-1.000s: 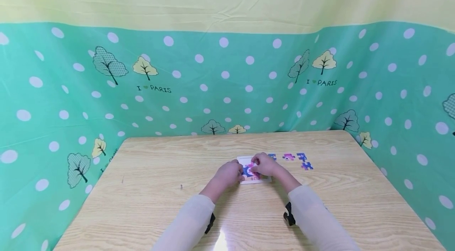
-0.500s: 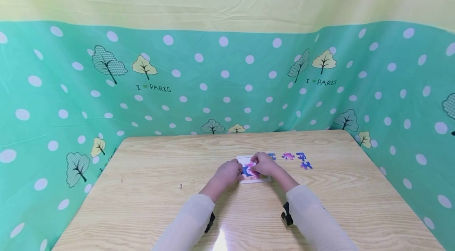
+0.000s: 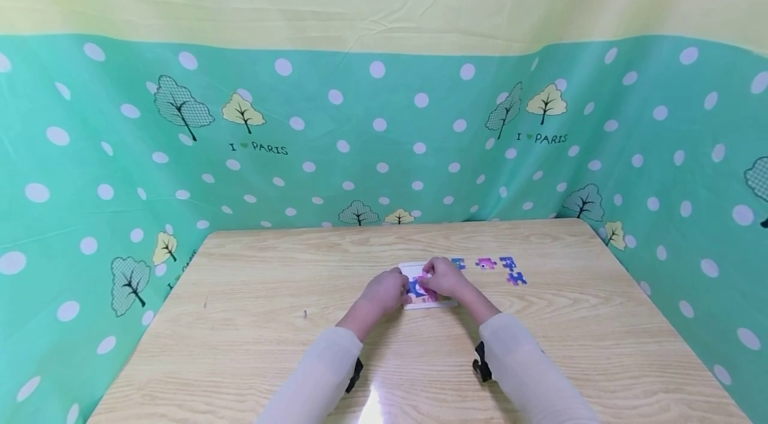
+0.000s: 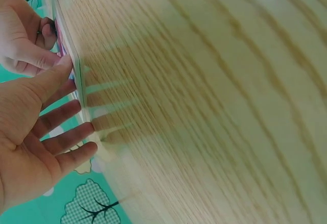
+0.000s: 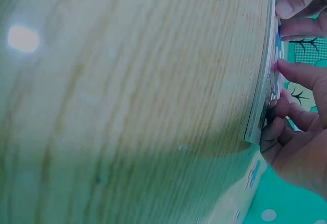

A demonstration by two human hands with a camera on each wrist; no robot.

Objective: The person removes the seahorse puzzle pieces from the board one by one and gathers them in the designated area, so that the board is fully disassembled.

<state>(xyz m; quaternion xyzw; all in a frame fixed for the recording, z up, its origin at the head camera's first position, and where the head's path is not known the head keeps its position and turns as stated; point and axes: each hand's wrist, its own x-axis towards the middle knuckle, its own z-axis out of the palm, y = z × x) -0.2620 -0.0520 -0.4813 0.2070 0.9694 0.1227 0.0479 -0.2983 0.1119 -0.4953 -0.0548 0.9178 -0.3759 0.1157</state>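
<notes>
A small white-framed jigsaw tray (image 3: 414, 269) lies on the wooden table, partly filled with blue, pink and peach pieces. At its left edge is my left hand (image 3: 386, 291), thumb on the frame and the other fingers spread fairly straight in the left wrist view. Over the tray's right half, my right hand (image 3: 447, 279) pinches a pink puzzle piece (image 3: 425, 283) between thumb and forefinger, low against the picture. Its remaining fingers curl in, as the right wrist view shows. Much of the tray's right side is hidden beneath that hand.
Loose puzzle pieces lie right of the tray: a blue piece (image 3: 459, 263), a pink piece with an eye (image 3: 486, 264), and two blue-purple pieces, one a star-patterned piece (image 3: 507, 263). A tiny dark speck (image 3: 305, 314) marks the wooden table (image 3: 252, 344) at left. Polka-dot cloth (image 3: 384, 144) encloses the table.
Both hands stay almost in place. My right forearm has shifted slightly left, and the pink piece appears to have moved very slightly under the right fingers.
</notes>
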